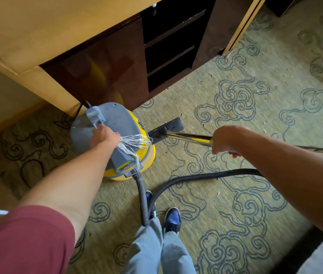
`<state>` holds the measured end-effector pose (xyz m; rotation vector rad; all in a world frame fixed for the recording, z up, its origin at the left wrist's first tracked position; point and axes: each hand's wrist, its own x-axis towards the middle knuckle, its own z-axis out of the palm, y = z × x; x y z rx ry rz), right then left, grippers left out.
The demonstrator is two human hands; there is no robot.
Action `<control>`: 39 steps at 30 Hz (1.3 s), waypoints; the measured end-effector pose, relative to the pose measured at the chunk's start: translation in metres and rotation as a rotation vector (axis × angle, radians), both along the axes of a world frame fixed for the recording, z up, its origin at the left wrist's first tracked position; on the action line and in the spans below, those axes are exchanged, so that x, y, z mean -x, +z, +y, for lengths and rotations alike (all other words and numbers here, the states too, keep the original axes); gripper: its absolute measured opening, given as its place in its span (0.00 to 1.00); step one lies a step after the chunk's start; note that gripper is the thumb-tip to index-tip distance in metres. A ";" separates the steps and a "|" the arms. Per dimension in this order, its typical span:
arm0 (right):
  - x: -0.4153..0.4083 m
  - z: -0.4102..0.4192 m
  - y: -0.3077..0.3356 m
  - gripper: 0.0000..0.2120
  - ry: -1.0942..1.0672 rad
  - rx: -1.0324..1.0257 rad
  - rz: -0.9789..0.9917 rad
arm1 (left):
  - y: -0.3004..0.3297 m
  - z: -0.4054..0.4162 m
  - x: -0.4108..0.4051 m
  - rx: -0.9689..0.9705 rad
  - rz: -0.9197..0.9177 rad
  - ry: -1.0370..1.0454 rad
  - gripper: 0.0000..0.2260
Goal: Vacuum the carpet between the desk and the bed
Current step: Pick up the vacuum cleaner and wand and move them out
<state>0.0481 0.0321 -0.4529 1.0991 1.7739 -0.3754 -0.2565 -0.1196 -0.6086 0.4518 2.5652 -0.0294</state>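
A green carpet [235,119] patterned with blue-grey swirls is filling the floor in front of you, with the dark wooden desk [117,62] standing along its far edge and crumbs lying scattered on the open stretch to the right. You are gripping the grey carry handle [97,119] of the yellow canister vacuum [117,139] with your left hand [103,135], fingers curled round it, probably so the body can be dragged along as the cleaning moves on. It is sitting right against the desk's base. Your right hand [223,139] is clasping the metal wand [188,138], holding it low and angled so the black floor nozzle [166,128] is lying flat on the carpet just beside the canister. The black hose [196,177] is looping from the canister's front past your shoes [171,218]; watch that it is not catching your feet.
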 end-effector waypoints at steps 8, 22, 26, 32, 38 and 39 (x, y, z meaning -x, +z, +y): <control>-0.010 -0.017 0.038 0.14 0.037 -0.051 0.029 | 0.083 0.020 -0.054 -0.016 0.048 -0.350 0.23; -0.097 -0.049 0.135 0.15 -0.170 -0.060 0.166 | 0.193 0.013 -0.212 -0.268 -0.319 -0.316 0.19; -0.115 -0.080 0.152 0.16 -0.182 -0.110 0.231 | 0.215 -0.005 -0.270 -0.321 -0.473 -0.272 0.11; -0.158 -0.131 0.179 0.07 -0.347 -0.145 0.339 | 0.240 -0.026 -0.332 -0.290 -0.528 -0.398 0.22; -0.188 -0.189 0.216 0.11 -0.539 -0.226 0.414 | 0.283 -0.047 -0.367 -0.324 -0.703 -0.340 0.27; -0.191 -0.199 0.222 0.12 -0.561 -0.247 0.421 | 0.289 -0.054 -0.372 -0.328 -0.778 -0.289 0.27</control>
